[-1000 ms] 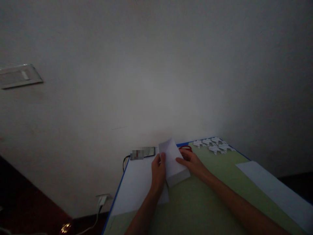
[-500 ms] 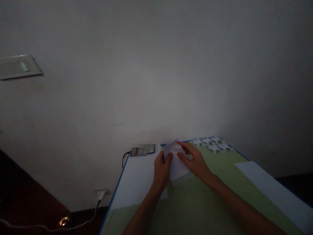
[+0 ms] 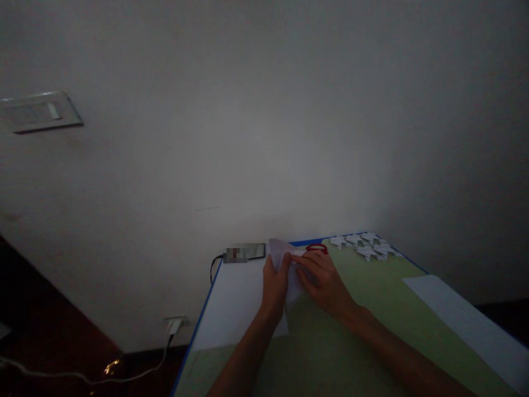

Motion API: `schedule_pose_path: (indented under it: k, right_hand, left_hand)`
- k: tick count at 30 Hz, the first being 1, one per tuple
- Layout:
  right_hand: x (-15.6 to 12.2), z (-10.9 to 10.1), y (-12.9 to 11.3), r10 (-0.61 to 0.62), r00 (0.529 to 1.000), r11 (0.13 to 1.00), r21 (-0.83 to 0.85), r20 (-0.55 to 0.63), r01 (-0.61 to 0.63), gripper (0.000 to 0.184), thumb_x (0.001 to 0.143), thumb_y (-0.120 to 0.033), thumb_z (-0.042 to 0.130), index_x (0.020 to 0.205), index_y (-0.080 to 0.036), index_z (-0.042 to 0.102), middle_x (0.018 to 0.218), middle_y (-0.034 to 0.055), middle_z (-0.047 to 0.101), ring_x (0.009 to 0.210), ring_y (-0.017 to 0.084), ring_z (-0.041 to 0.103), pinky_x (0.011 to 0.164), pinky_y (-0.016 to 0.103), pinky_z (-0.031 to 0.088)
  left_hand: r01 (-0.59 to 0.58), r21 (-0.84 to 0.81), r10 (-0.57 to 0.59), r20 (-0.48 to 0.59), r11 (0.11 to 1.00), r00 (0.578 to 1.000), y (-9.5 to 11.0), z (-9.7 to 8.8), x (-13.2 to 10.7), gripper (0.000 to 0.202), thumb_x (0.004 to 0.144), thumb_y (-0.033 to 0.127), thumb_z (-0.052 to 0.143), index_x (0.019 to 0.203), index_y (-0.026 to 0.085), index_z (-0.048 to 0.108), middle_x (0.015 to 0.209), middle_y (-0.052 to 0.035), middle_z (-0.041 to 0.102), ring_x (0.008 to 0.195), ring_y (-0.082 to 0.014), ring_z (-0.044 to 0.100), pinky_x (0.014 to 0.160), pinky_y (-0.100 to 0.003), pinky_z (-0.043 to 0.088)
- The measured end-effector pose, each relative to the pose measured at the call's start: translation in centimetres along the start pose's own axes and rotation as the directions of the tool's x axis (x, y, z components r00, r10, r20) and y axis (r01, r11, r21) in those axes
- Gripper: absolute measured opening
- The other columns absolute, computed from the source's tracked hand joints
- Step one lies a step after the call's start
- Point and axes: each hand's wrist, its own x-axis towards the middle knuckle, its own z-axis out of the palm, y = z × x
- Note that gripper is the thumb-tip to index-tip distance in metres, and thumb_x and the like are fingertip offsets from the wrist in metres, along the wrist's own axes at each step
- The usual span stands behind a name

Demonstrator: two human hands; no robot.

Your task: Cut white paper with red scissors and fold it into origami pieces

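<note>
A white sheet of paper point(image 3: 279, 247), partly bent over, is held up above the table between both hands. My left hand point(image 3: 276, 284) grips its left side, thumb in front and fingers behind. My right hand point(image 3: 322, 278) pinches the paper's right part near the left thumb, its fingers bent inward. Just behind the right hand lie red scissor handles point(image 3: 317, 248); the rest of the scissors is hidden. Below the left wrist a larger white sheet point(image 3: 231, 306) lies flat on the table.
Several folded white paper pieces point(image 3: 372, 251) sit at the table's far right corner. A long white paper strip point(image 3: 467, 325) lies along the right edge of the green tabletop point(image 3: 330, 353). A phone point(image 3: 258, 251) with a cable rests at the far left, against the wall.
My right hand has moved down and left toward the left thumb, bending the paper's right side over. The red scissor handles now show behind it. The view has shifted slightly.
</note>
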Motion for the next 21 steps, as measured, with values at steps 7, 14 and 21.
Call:
schedule_pose_path:
  k: [7, 14, 21]
  right_hand:
    - [-0.2, 0.4, -0.5, 0.197, 0.977, 0.98, -0.008, -0.084, -0.198, 0.031, 0.096, -0.028, 0.064, 0.127, -0.026, 0.068, 0.121, 0.0125, 0.062, 0.114, 0.032, 0.06, 0.101, 0.055, 0.05]
    - [0.0, 0.4, 0.1, 0.375, 0.924, 0.901, 0.266, -0.076, -0.344, 0.039, 0.098, -0.032, 0.063, 0.136, -0.023, 0.057, 0.115, 0.0102, 0.072, 0.1, 0.027, 0.069, 0.091, 0.045, 0.056]
    - [0.8, -0.5, 0.4, 0.315, 0.949, 0.911, 0.282, -0.002, -0.302, 0.016, 0.098, -0.031, 0.064, 0.105, -0.023, 0.075, 0.102, 0.0086, 0.072, 0.093, 0.025, 0.068, 0.083, 0.04, 0.055]
  left_hand:
    - [0.061, -0.04, -0.059, 0.054, 0.997, 0.997, 0.4, -0.5, 0.0, 0.051, 0.065, 0.051, 0.089, 0.097, 0.013, 0.073, 0.092, -0.012, 0.077, 0.078, -0.0235, 0.07, 0.071, -0.033, 0.054]
    - [0.093, -0.062, -0.084, 0.13, 0.994, 0.988, 1.0, -0.1, -0.5, 0.043, 0.065, 0.044, 0.09, 0.092, 0.013, 0.077, 0.088, -0.0092, 0.078, 0.073, -0.0198, 0.067, 0.071, -0.031, 0.052]
    - [0.083, -0.051, -0.073, 0.173, 0.995, 0.982, 1.5, 0.1, -0.6, 0.039, 0.067, 0.041, 0.089, 0.096, 0.015, 0.081, 0.089, -0.0092, 0.08, 0.077, -0.0221, 0.07, 0.075, -0.033, 0.054]
